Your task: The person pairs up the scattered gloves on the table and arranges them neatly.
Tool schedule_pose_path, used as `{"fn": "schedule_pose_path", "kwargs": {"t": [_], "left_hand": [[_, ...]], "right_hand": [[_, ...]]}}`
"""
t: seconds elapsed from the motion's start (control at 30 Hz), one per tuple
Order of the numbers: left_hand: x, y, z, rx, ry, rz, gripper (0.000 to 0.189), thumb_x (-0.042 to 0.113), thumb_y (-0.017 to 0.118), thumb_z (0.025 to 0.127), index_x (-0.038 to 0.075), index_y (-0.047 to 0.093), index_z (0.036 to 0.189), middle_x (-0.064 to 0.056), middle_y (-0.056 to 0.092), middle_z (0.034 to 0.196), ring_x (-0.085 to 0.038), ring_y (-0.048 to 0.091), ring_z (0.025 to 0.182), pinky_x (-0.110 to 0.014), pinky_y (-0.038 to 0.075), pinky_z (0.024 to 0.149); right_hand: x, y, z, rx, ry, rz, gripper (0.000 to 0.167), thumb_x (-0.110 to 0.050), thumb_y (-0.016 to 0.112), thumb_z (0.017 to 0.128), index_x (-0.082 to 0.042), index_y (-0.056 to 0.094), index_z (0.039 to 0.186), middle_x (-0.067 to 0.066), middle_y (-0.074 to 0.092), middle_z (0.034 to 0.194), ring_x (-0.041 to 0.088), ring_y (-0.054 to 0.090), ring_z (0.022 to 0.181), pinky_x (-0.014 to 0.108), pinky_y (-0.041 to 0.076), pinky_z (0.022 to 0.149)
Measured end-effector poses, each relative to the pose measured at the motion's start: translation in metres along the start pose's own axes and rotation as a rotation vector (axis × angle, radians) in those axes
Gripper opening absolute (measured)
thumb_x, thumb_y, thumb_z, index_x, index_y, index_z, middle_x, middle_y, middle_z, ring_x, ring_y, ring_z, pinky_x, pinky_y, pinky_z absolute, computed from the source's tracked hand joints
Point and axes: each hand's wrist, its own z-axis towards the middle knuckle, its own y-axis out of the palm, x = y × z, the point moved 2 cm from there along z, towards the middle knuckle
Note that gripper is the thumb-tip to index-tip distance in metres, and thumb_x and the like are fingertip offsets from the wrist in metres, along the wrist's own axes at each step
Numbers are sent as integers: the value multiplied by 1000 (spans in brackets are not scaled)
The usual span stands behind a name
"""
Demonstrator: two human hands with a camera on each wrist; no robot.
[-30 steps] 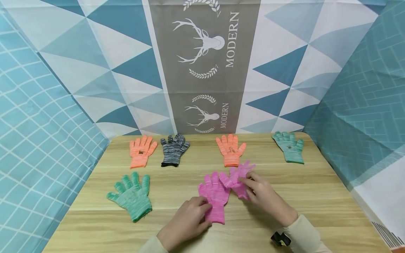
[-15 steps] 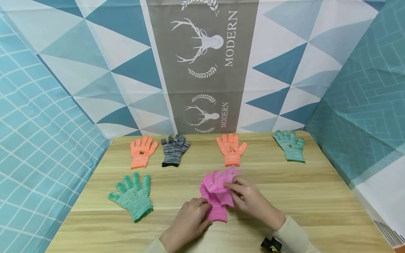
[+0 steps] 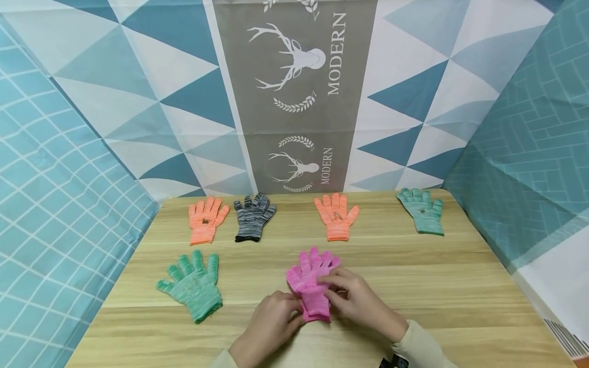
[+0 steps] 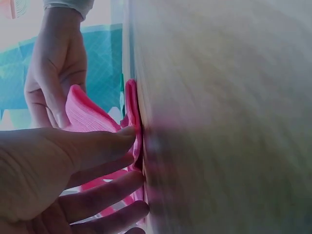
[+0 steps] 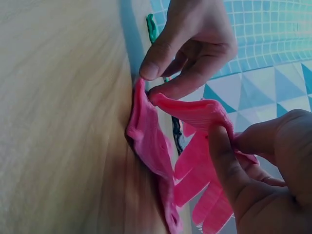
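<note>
Two pink knit gloves lie one over the other near the table's front middle. The upper pink glove [image 3: 313,294] has its fingers pointing away from the person; my right hand [image 3: 361,301] pinches it by the side, near the cuff. In the right wrist view its cuff [image 5: 192,111] is lifted off the lower pink glove [image 5: 152,141], which lies against the tabletop. My left hand [image 3: 271,319] pinches the lower glove's cuff at the left edge, as the right wrist view shows. Most of the lower glove is hidden from the head view.
A green glove [image 3: 195,289] lies to the left. Along the back edge are an orange glove [image 3: 204,222], a grey-black glove [image 3: 252,220], another orange glove [image 3: 337,217] and a second green glove [image 3: 423,212]. Patterned cloth walls [image 3: 299,102] surround the wooden table [image 3: 437,271].
My right hand has carried the upper pink glove leftward from beside the other one and laid it over it, lining up the fingers. My left hand has stayed at the lower glove's cuff.
</note>
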Motion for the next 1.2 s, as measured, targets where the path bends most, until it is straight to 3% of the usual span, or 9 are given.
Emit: {"fn": "schedule_pose_path", "kwargs": {"t": [0.13, 0.37, 0.5, 0.73, 0.87, 1.0, 1.2], "left_hand": [[-1, 0, -1, -29, 6, 5, 8, 28, 83, 86, 21, 82, 87, 10, 73, 93, -7, 63, 85, -29, 54, 74], [0, -1, -1, -18, 2, 35, 9, 31, 85, 83, 23, 82, 85, 9, 72, 94, -9, 61, 83, -28, 50, 70], [0, 0, 0, -31, -7, 40, 11, 32, 86, 81, 23, 80, 82, 9, 71, 93, -9, 60, 82, -27, 48, 69], [1, 0, 4, -78, -42, -24, 20, 31, 87, 81, 24, 69, 82, 16, 59, 73, -1, 49, 69, -23, 43, 64], [2, 0, 6, -90, -17, -23, 15, 28, 86, 82, 22, 73, 89, 15, 63, 77, -2, 53, 72, -24, 45, 65], [3, 1, 6, -79, 14, 11, 10, 25, 86, 83, 24, 76, 84, 13, 68, 82, -6, 60, 78, -26, 49, 67], [4, 2, 8, -82, 25, 23, 11, 25, 86, 82, 26, 75, 80, 12, 66, 81, -5, 60, 77, -25, 48, 66]], "right_hand": [[3, 5, -1, -67, 97, 66, 30, 4, 71, 92, -5, 74, 120, 3, 66, 100, 0, 58, 82, 21, 56, 67], [10, 12, -3, -113, 243, 48, 29, 1, 70, 93, -4, 73, 122, 2, 70, 107, 1, 61, 85, 22, 57, 73], [14, 14, -4, -127, 257, -2, 29, 1, 71, 92, -4, 73, 121, 1, 67, 102, 0, 58, 84, 21, 55, 72], [18, 19, -5, -101, 265, -58, 29, 3, 72, 91, -5, 72, 119, 0, 64, 100, 0, 58, 82, 21, 55, 70], [18, 20, -3, -52, 258, -69, 31, 4, 73, 90, -6, 72, 119, 2, 66, 105, 2, 59, 83, 21, 56, 71], [19, 21, 0, -7, 254, -72, 31, 3, 74, 89, -8, 72, 118, 3, 67, 109, 4, 61, 84, 22, 56, 73], [19, 22, 2, -41, 324, -105, 24, 3, 74, 89, -7, 74, 111, 2, 64, 102, 4, 58, 82, 21, 54, 69]]}}
